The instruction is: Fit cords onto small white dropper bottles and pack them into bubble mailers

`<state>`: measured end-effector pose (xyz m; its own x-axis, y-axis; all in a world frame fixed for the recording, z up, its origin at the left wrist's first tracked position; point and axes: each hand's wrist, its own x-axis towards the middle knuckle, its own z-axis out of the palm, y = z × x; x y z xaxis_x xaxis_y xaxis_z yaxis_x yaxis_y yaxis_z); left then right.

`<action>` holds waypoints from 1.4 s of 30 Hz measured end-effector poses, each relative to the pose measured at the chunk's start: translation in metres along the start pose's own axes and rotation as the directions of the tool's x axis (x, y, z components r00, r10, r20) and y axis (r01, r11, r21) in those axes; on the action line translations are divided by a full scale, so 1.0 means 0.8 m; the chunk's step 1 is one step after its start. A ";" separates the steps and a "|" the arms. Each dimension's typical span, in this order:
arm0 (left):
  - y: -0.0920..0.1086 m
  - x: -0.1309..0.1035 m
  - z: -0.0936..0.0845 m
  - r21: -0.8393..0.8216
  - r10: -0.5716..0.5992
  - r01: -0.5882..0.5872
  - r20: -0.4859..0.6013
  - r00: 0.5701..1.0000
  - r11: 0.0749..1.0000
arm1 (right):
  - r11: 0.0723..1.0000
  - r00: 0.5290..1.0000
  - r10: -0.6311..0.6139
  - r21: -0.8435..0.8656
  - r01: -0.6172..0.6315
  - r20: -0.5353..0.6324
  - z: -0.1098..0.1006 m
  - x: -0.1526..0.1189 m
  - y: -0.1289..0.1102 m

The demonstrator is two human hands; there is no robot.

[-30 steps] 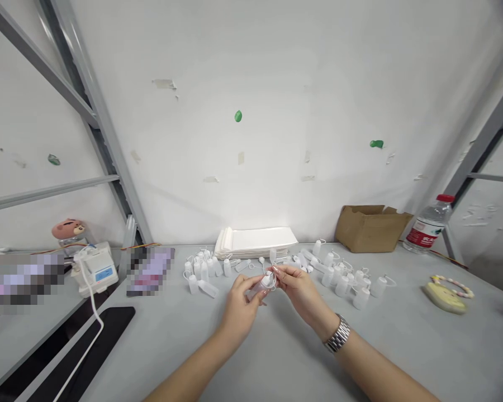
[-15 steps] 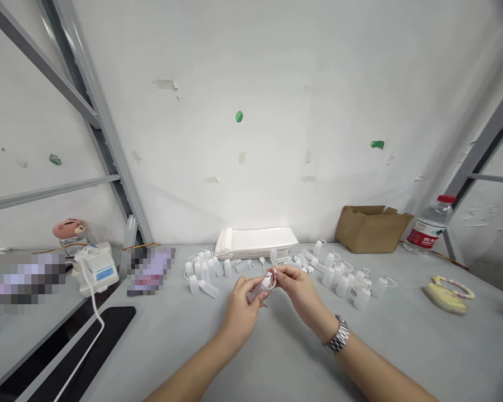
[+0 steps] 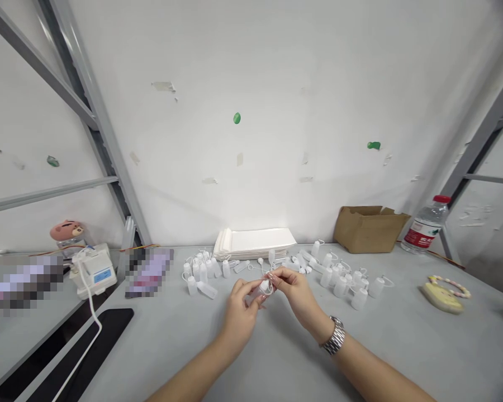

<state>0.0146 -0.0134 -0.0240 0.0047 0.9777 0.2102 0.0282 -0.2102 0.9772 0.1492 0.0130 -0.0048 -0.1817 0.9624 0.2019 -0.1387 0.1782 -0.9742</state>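
Above the middle of the grey table, my left hand [image 3: 240, 310] is closed around a small translucent squeeze bottle [image 3: 257, 291], tilted with its white top up and to the right. My right hand [image 3: 291, 285], with a metal watch on the wrist, pinches at the cap [image 3: 267, 283] of that bottle. A thin white strap loops beside the cap; the fingertips hide part of it. Similar small bottles [image 3: 203, 271] stand to the left, one lying down. More bottles [image 3: 339, 285] stand to the right, and loose bottles and caps [image 3: 297, 263] lie behind my hands.
A stack of white sheets or bags [image 3: 260, 241] lies against the wall. At the back right are an open cardboard box [image 3: 369, 230] and a water bottle [image 3: 425, 226]. A yellow pouch [image 3: 441, 297] lies at right. Leftward are a power strip [image 3: 94, 271] and a black pad [image 3: 96, 346].
The bottle in my left hand has tipped so more of its body shows. My right fingers have come down onto the cap. The view has shifted slightly.
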 end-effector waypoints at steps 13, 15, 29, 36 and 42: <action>-0.002 0.014 -0.010 0.066 0.069 -0.066 -0.037 0.997 0.996 | 0.999 0.997 -0.027 0.017 0.029 -0.077 -0.012 0.008 -0.009; 0.000 0.012 -0.010 0.090 0.082 -0.080 -0.023 0.996 0.993 | 1.000 0.995 -0.018 0.003 0.019 -0.098 -0.010 0.007 -0.010; 0.000 0.010 -0.007 0.265 0.150 -0.149 0.014 0.989 0.953 | 0.973 0.991 -0.129 -0.197 0.118 -0.045 -0.008 0.005 -0.003; 0.007 -0.010 -0.007 0.532 0.575 -0.526 0.086 0.813 0.664 | 0.971 0.986 -0.130 -0.216 0.104 -0.107 -0.003 0.017 0.000; 0.011 -0.026 -0.008 0.489 0.779 -0.834 0.407 0.477 0.255 | 0.838 0.954 -0.269 -0.456 0.301 0.135 0.045 0.049 0.013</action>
<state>0.0086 -0.0357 -0.0195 0.4311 0.3031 0.8499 0.4923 -0.8683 0.0600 0.1059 0.0451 -0.0035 -0.2676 0.8422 0.4680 0.2732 0.5321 -0.8014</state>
